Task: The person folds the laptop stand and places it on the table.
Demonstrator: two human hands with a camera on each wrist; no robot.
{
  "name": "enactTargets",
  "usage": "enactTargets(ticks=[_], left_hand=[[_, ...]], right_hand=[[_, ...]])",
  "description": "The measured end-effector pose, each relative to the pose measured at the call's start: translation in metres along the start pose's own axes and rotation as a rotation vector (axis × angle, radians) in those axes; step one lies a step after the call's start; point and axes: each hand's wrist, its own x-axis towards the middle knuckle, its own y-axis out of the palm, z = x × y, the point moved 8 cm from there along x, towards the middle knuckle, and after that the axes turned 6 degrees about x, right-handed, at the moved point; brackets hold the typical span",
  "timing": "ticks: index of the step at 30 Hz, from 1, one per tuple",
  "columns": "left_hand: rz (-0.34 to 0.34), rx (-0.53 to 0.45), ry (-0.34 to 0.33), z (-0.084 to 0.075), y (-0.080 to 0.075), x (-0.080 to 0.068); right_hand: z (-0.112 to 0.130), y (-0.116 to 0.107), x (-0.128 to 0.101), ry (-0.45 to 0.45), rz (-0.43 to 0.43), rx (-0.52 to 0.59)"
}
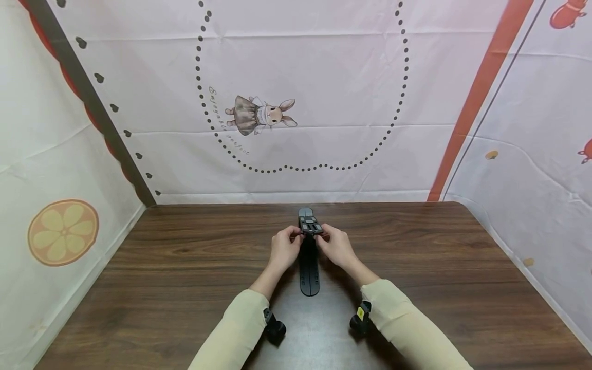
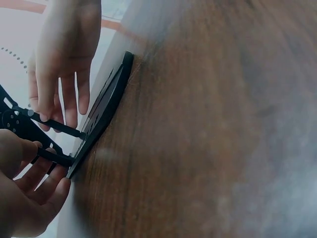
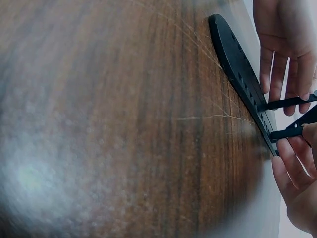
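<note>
A black folding stand [image 1: 309, 275] lies lengthwise on the wooden table, its long, round-ended base pointing toward me. Above the base rises a hinged part with grey pads [image 1: 310, 224]. My left hand [image 1: 284, 250] pinches the left side of this raised part between thumb and fingers. On the opposite side, my right hand [image 1: 336, 248] pinches it the same way. Seen from the left wrist, slim black legs [image 2: 59, 128] slope down to the slotted base [image 2: 106, 106]. The right wrist view also shows the row of slots along the base [image 3: 242, 74].
The brown wooden table [image 1: 185, 288] ends at a hanging white cloth [image 1: 324, 103] behind the stand, with more cloth at both sides. A small black camera [image 1: 275, 329] sits on the left wrist and another camera [image 1: 359, 321] on the right.
</note>
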Motion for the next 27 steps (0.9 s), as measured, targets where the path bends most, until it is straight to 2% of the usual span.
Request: enactTargets(ticks=[14, 27], left_hand=[[-0.014, -0.007, 0.006, -0.0010, -0.0003, 0.0002], [-0.031, -0.023, 0.015, -0.0022, -0.0003, -0.0014]], right_hand=[[0.0025, 0.0009, 0.0019, -0.043, -0.016, -0.002], [0.0024, -0.0005, 0.0007, -0.029, -0.010, 0.022]])
